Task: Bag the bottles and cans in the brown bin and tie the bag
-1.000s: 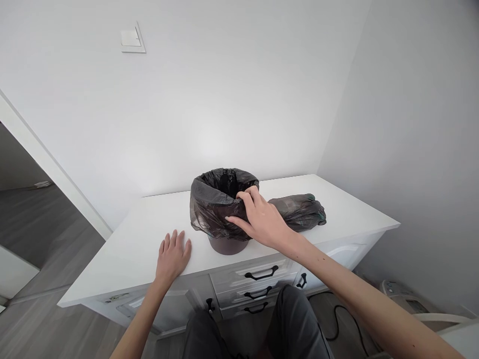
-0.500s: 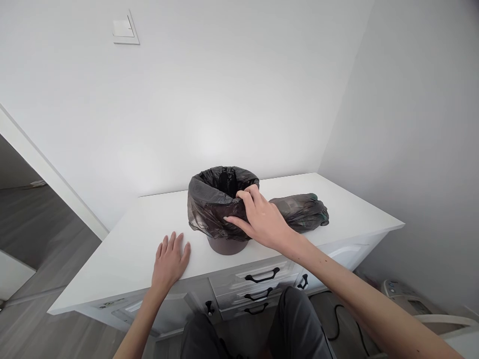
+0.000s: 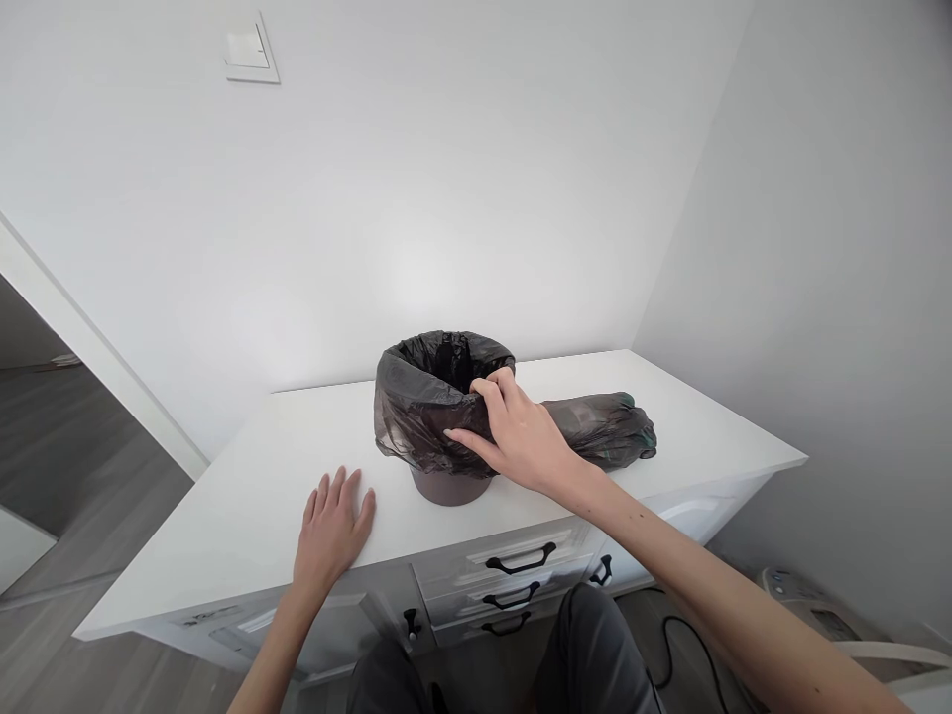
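A brown trash can [image 3: 449,488] stands upright on the white cabinet top [image 3: 245,496], lined with a black plastic garbage bag [image 3: 416,412] folded down over its rim. My right hand [image 3: 513,426] grips the near right part of that rim, fingers inside the opening and thumb outside on the bag. To the left of the can, my left hand [image 3: 334,526] lies flat at the front edge of the cabinet top, fingers spread, holding nothing. Behind my right wrist lies a filled or bundled black plastic bag [image 3: 606,428] on its side; what it contains cannot be made out.
Below the top, the white cabinet has drawers with black handles [image 3: 521,560]. A white wall rises behind, with a light switch [image 3: 251,50]. At the lower right, a pale appliance [image 3: 807,595] and a black cable [image 3: 691,635] are on the floor. My knees are close to the drawers.
The view has shifted slightly. My right hand keeps its grip on the lined rim, and my left hand still lies flat, appearing a little farther left of the can.
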The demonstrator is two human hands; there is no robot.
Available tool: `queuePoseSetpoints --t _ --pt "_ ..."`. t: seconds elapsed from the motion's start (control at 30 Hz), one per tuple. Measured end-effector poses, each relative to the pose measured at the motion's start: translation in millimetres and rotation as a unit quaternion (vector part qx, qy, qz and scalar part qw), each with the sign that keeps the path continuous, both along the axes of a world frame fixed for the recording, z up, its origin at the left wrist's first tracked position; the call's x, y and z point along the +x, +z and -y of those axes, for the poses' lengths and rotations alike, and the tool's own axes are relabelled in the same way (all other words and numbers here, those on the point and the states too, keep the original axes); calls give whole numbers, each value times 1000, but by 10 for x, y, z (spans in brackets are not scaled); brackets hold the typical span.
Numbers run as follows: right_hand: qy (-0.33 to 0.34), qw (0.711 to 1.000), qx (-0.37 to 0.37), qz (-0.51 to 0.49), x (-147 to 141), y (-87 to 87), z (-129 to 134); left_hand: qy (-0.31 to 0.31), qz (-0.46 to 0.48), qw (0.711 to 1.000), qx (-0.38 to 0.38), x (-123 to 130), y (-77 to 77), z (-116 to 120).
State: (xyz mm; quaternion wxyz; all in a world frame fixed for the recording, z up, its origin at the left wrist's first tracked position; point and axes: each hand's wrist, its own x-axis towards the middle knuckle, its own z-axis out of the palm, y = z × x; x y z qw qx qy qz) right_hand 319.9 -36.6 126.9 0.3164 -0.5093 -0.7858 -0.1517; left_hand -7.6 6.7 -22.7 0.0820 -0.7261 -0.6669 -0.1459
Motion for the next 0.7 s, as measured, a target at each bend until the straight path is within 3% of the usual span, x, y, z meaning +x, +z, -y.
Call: queuePoseSetpoints --t 0.17,0.37,0.53,0.7 --pt "-15 1000 -11 17 9 0 -197 1 -3 1000 -5 27 65 31" --pt "-78 995 -37 57 90 94 -704 0 3 1000 -5 36 102 66" --pt "-171 979 -85 67 354 191 -1070 2 14 1000 -1 26 89 67" --pt "-263 952 -139 68 725 246 -1240 -1 12 1000 -11 29 109 84"
